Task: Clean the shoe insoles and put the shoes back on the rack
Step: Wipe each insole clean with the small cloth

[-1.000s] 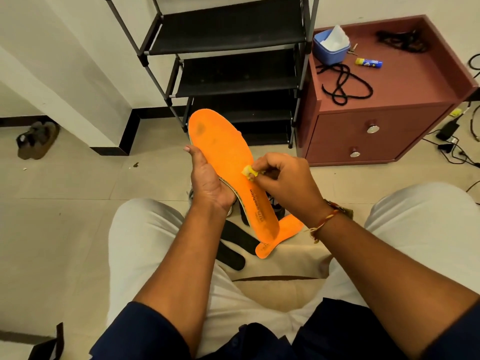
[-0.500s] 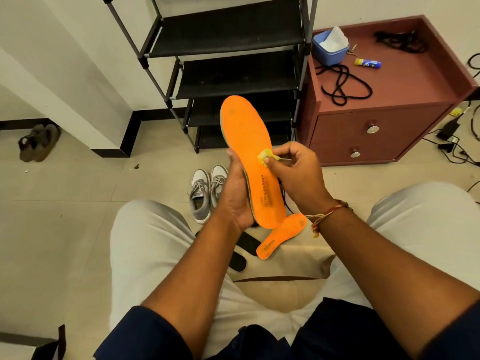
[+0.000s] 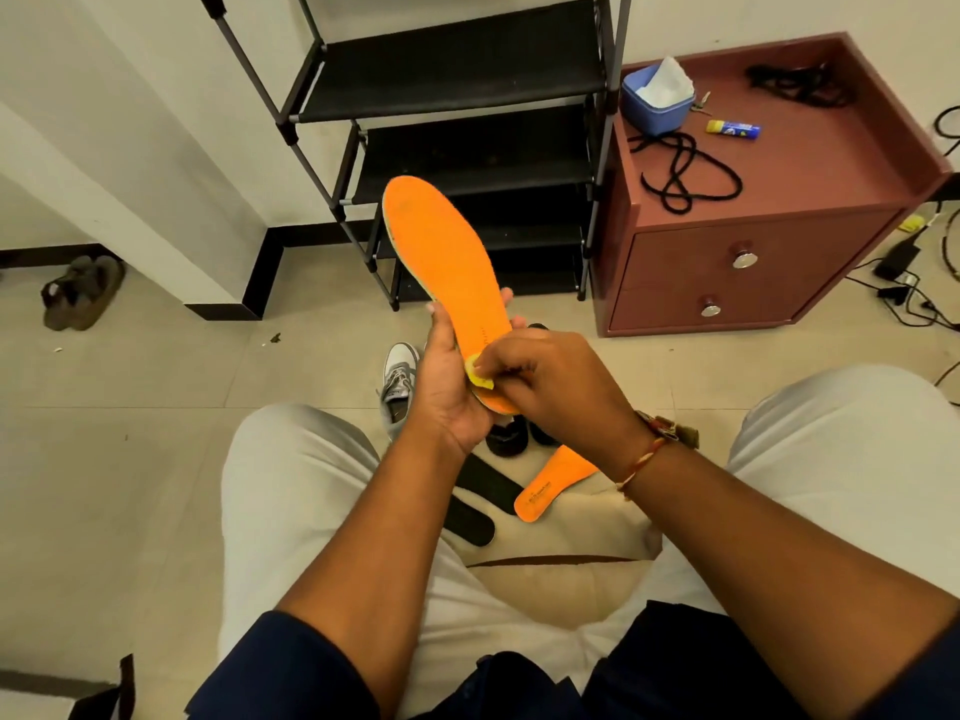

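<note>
My left hand grips an orange insole at its heel end, toe pointing up and away. My right hand pinches a small yellow wipe against the insole's heel. A second orange insole lies on the floor between my knees, partly under my right wrist. Two black insoles lie beside it. A grey sneaker stands on the floor behind my left hand, and dark shoes show below my hands. The black shoe rack stands ahead with bare shelves.
A maroon bedside cabinet stands right of the rack, holding a blue tub with tissue, a black cord and a small blue tube. Cables and a charger lie at far right. Brown sandals sit at far left.
My right hand slid the yellow wipe down the insole from its middle to the heel. The insole tilted back a little to the left, and my left hand shifted with it.
</note>
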Demonstrator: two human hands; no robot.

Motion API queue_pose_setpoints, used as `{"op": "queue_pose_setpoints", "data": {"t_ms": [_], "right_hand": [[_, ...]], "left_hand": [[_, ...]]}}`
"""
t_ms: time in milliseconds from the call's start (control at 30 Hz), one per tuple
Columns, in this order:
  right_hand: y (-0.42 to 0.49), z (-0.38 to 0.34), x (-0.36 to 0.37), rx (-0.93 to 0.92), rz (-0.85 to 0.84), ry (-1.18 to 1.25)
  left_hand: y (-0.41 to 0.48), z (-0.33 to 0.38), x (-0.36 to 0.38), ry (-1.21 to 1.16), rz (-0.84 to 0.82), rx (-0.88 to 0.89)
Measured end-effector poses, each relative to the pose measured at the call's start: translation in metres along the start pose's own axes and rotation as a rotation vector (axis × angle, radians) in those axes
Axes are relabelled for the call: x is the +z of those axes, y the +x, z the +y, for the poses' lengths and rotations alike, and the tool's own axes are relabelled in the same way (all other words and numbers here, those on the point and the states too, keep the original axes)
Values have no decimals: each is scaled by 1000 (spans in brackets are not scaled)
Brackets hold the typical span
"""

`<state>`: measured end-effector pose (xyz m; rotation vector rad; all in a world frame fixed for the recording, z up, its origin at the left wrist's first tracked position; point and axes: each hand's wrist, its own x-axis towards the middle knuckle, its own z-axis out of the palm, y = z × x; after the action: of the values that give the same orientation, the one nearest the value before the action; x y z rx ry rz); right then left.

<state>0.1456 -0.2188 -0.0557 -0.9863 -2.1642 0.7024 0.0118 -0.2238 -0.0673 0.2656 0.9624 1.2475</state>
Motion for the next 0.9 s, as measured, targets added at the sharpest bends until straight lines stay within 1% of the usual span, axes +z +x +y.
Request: {"op": "queue_pose_setpoints", "data": {"t_ms": [33, 133, 167, 233, 333, 400, 433, 533, 600, 700, 767, 800, 900], "right_hand": [[3, 4, -3, -11, 25, -42], [13, 20, -16, 40, 170, -155], [13, 22, -17, 52, 192, -169], [9, 17, -14, 50, 151, -146], [1, 3, -11, 36, -17, -17], [1, 2, -15, 35, -67, 43], [2, 4, -16, 34, -62, 37], [5, 13, -17, 52, 24, -72], [4, 12, -16, 89, 39, -66], [-2, -5, -12, 76, -77, 55], [-4, -9, -10, 61, -134, 86], [-3, -6, -10, 70, -121, 70], [1, 12, -15, 121, -8, -10]], "left_hand": [[-1, -2, 0, 7, -10, 3], [-2, -13, 5, 19, -33, 11], [-2, -13, 6, 21, -36, 23], [0, -9, 3, 4, -28, 43], [7, 0, -4, -1, 30, 87], [8, 6, -6, 1, 68, 133], [8, 8, -6, -11, 80, 159], [8, 12, -7, -30, 129, 222], [8, 13, -8, -28, 145, 237], [7, 16, -8, -47, 154, 244], [7, 17, -9, -47, 180, 260], [8, 17, -10, -46, 193, 265], [7, 15, -10, -64, 201, 260]]}}
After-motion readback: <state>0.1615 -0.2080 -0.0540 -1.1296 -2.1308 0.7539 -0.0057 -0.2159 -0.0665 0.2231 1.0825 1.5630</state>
